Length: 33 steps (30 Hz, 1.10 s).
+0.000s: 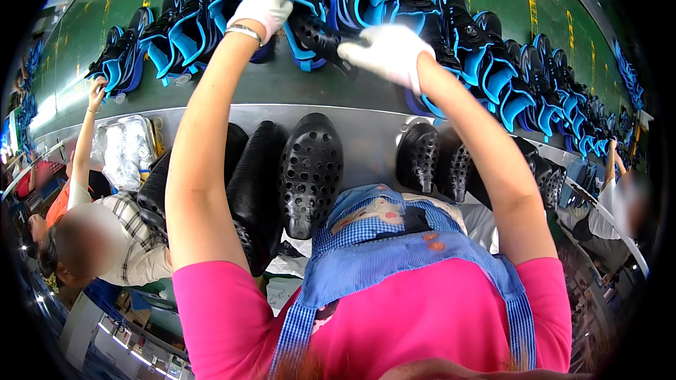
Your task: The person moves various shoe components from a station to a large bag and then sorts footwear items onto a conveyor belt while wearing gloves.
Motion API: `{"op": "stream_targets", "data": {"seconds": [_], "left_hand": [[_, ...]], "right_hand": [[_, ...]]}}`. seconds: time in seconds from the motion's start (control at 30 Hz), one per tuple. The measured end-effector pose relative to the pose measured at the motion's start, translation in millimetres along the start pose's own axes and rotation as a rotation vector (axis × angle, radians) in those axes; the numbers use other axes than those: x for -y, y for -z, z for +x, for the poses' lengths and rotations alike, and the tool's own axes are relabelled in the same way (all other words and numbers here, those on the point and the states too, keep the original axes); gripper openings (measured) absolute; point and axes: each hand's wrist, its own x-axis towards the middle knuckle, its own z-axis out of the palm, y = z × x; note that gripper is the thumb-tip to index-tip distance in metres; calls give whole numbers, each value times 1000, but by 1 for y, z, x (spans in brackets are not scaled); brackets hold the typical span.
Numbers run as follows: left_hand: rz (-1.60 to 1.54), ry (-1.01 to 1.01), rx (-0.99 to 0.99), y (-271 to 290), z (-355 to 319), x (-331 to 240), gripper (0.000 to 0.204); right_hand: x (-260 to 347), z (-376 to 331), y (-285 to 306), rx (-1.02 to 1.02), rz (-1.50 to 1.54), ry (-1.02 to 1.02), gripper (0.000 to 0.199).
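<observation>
A black and blue sports shoe (307, 56) stands on the green conveyor belt in front of me, its opening toward me. My left hand (264, 8), in a white glove, has its fingers closed at the left side of the shoe's collar. A black shoe tree (318, 36) with round holes slants into the shoe opening, its near end sticking out. At that end my right hand (391, 55), also gloved and slightly blurred, grips it between thumb and fingers. The shoe's inside is partly hidden by the shoe tree.
More black and blue shoes (186, 32) line the belt (232, 88) on both sides. Several black perforated shoe trees (310, 169) rest on the metal ledge (373, 123) before me. A tray with clear plastic bags (127, 148) lies at left. Co-workers (134, 239) reach in at both sides.
</observation>
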Motion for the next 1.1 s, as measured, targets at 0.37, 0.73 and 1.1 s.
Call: {"op": "stream_targets", "data": {"seconds": [0.37, 0.73, 1.1], "left_hand": [[-30, 129, -103, 15, 1, 14, 34], [-141, 120, 607, 28, -48, -40, 49], [54, 144, 852, -50, -38, -9, 56]], "right_hand": [[78, 90, -14, -132, -319, -58, 25], [61, 153, -21, 256, -145, -135, 28], [40, 206, -104, -222, 65, -98, 28]]}}
